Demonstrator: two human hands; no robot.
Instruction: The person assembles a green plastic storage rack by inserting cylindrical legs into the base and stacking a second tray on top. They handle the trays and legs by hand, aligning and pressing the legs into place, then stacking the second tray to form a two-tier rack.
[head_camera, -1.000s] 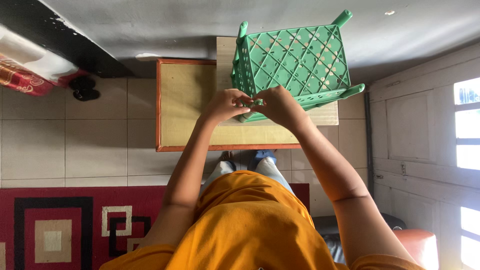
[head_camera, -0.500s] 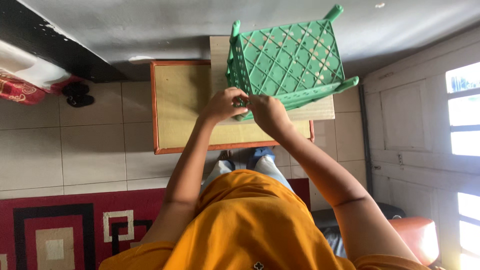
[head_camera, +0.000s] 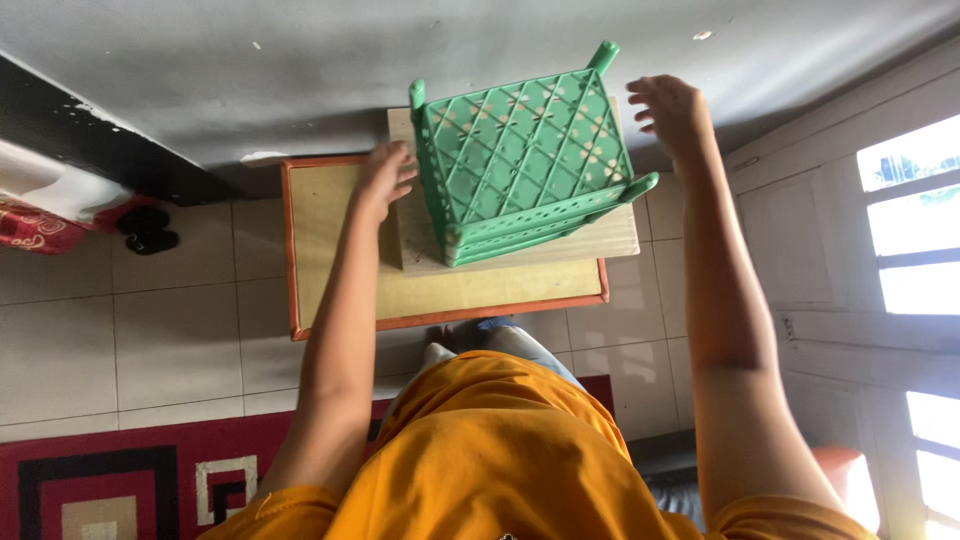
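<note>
The green lattice crate (head_camera: 525, 165) was positioned on a pale wooden board (head_camera: 520, 250) atop the orange-framed table (head_camera: 300, 250), between both hands. The left hand (head_camera: 385, 175) was held released just beside its left wall; the right hand (head_camera: 672, 110), open, was raised near its far right corner.

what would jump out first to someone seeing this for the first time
The green lattice crate in the upper middle, standing on a pale wooden board atop an orange-rimmed table. Next, the two bare arms: the left hand beside the crate's left edge, the right hand open in the air at its right.
</note>
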